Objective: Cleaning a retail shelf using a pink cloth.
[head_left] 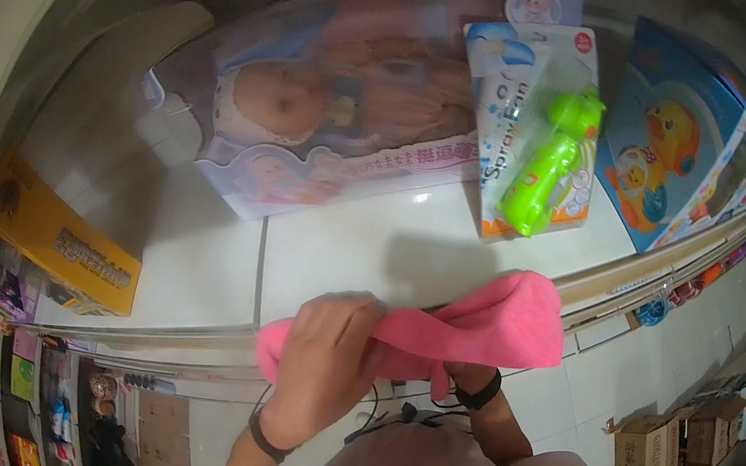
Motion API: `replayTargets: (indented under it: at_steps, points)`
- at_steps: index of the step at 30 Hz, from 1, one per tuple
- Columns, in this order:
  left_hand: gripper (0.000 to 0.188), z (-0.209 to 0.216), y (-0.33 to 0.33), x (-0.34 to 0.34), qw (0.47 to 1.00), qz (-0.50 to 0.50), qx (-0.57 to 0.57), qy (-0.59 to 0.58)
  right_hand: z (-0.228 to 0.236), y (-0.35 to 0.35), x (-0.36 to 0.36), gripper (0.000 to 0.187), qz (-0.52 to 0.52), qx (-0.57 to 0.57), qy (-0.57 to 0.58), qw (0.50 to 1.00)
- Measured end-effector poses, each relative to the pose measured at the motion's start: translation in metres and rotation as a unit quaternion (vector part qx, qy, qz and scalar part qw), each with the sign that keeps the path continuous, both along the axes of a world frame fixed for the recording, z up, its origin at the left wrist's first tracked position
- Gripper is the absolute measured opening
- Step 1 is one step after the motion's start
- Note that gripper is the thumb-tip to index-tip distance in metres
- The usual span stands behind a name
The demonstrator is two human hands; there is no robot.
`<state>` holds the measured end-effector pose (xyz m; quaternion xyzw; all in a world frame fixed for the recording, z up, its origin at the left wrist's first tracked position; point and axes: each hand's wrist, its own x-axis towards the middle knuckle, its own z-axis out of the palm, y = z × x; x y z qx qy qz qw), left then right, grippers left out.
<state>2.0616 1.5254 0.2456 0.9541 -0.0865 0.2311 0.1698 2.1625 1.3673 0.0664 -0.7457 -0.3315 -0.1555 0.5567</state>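
Across the front edge of the white shelf stretches a bright pink cloth [505, 329]. Bunched at its left end, the cloth is gripped by my left hand [330, 340], whose fingers are wrapped over it. My right hand [466, 375] is under the cloth's right part, so its fingers are hidden. Beyond the hands, a boxed baby doll [343, 115] lies on the shelf behind a clear window. Against its right end leans a carded green spray fan [552, 164].
A blue box with a duck toy picture [659, 148] stands at the right. A yellow-orange box [62, 235] stands at the left shelf edge. Cardboard cartons [646, 457] sit on the floor at lower right. Stocked shelves [59, 398] lie below left.
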Motion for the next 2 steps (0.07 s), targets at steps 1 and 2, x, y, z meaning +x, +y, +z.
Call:
replayTargets:
  at_steps: [1, 2]
  points:
    - [0.044, -0.007, 0.003, 0.002, 1.000, 0.014, 0.006, -0.021, 0.004, 0.006, -0.005, 0.034, -0.008, 0.074, -0.004, 0.997]
    - [0.040, -0.013, 0.005, 0.004, 0.999, 0.027, 0.012, -0.041, -0.013, -0.005, -0.061, 0.034, -0.013, 0.072, 0.000, 0.997]
